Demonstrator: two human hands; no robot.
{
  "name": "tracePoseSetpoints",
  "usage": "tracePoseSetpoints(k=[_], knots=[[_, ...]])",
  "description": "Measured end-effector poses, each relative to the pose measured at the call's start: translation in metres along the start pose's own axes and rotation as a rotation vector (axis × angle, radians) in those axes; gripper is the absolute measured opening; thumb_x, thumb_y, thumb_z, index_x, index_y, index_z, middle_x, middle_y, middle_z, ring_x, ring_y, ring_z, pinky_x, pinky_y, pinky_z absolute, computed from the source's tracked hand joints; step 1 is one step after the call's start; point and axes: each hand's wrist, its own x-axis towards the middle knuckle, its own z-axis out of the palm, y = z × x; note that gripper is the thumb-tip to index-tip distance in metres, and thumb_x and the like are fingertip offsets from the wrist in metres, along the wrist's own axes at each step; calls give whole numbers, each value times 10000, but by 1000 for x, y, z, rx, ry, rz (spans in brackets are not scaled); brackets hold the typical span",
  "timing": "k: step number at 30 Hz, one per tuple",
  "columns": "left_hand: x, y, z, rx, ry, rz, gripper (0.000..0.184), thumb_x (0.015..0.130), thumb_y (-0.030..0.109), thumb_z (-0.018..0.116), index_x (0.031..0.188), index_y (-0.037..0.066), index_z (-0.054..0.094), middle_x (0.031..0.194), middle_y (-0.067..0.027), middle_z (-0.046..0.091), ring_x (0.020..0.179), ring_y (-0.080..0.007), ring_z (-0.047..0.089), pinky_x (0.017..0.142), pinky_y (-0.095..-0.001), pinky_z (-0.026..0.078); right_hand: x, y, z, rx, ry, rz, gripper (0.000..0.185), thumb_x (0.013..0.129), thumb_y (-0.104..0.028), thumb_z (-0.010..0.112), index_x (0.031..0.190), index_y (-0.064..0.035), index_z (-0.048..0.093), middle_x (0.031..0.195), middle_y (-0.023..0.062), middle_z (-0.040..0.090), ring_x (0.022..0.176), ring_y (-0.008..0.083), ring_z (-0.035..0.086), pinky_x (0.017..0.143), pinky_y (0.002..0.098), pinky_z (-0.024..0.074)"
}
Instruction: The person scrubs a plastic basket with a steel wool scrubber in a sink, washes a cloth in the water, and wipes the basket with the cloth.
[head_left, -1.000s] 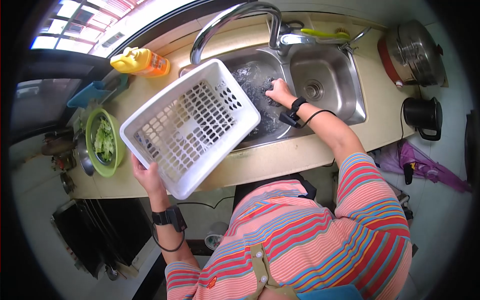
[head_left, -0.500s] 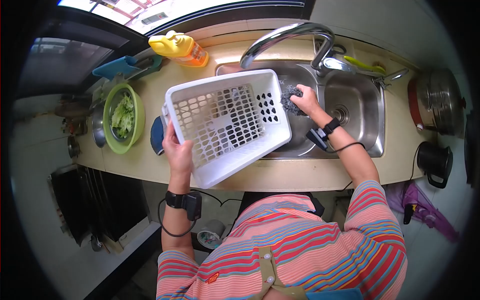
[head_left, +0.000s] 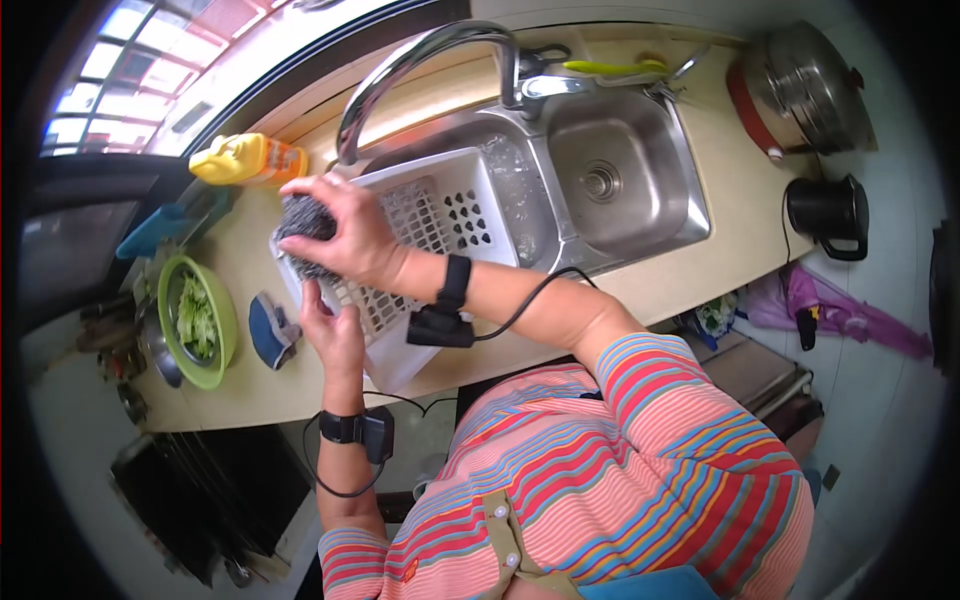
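A white plastic basket (head_left: 497, 195) with a perforated bottom is tilted over the left sink basin and the counter's front part. My left hand (head_left: 335, 330) grips its near left wall, thumb on the inner side. Over the basket's left end, my right hand (head_left: 358, 235) is closed around a grey steel wool scrubber (head_left: 308, 222). The scrubber is at the left rim; whether it presses on the plastic I cannot tell. My right hand and forearm hide part of the basket's bottom.
The chrome faucet (head_left: 430, 50) arches just behind the basket. A yellow bottle (head_left: 245, 160), a green basin (head_left: 225, 345) of chopped greens and a blue cloth (head_left: 270, 332) stand left. The right sink basin (head_left: 650, 210), a large steel pot (head_left: 800, 90) and a black kettle (head_left: 828, 218) are right.
My right hand has carried the scrubber from above the sink leftward to the basket's left end. The view has turned and shifted right; my left hand still holds the basket.
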Motion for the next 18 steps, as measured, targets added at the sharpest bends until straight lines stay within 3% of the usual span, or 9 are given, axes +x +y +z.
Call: tracePoseSetpoints(k=[2,4,8,10,12,14,16,18], knots=[[-1,-6,0,56,-13,-21,640,628,-137,441,1266,-94,412,1089,-96,559,914,-102,559,790,-201,440,-2,6,12,-77,33,25,380,653,-224,743,993,-120,610,865,137,588,773,325,602,699,383,491],[0,3,6,-181,96,11,685,627,-143,434,1308,-87,378,1118,-96,556,938,-117,570,815,-217,447,1,17,9,-86,72,83,323,671,-197,721,964,-108,619,868,137,594,779,325,605,703,382,498],[-6,17,-1,-260,28,-8,706,635,-134,418,1336,-79,350,1171,-109,548,1030,-158,570,893,-255,436,-8,60,-14,-241,188,-89,288,687,-172,704,949,-100,607,856,127,598,753,309,617,674,388,509],[-7,12,-6,-256,31,4,736,627,-155,393,1356,-71,337,1199,-118,539,1059,-166,556,936,-284,417,-11,73,-38,-439,99,31,239,754,-206,692,948,-87,616,842,116,607,754,286,620,652,356,508],[-9,14,-11,-313,79,-4,732,623,-150,395,1349,-69,350,1200,-121,539,1071,-172,552,948,-288,407,-9,115,-55,-568,202,58,208,754,-224,691,922,-118,630,805,112,602,723,293,614,638,378,502],[-8,10,-23,-298,77,-27,714,623,-143,400,1332,-71,369,1202,-118,536,1086,-178,544,965,-292,392,-8,165,-84,-696,262,172,275,684,-214,717,919,-106,623,830,128,612,736,331,615,660,422,506],[-11,8,-33,-303,98,7,690,623,-136,404,1311,-73,390,1203,-116,532,1095,-179,537,973,-294,386,-5,190,-112,-804,239,389,289,725,-272,698,944,-96,632,884,150,642,813,344,626,717,422,508],[-10,9,-38,-331,99,12,676,623,-145,394,1295,-74,404,1207,-115,527,1097,-182,535,981,-298,380,3,201,-136,-787,182,768,322,759,-328,680,969,-88,644,968,177,648,898,347,625,762,414,507]])
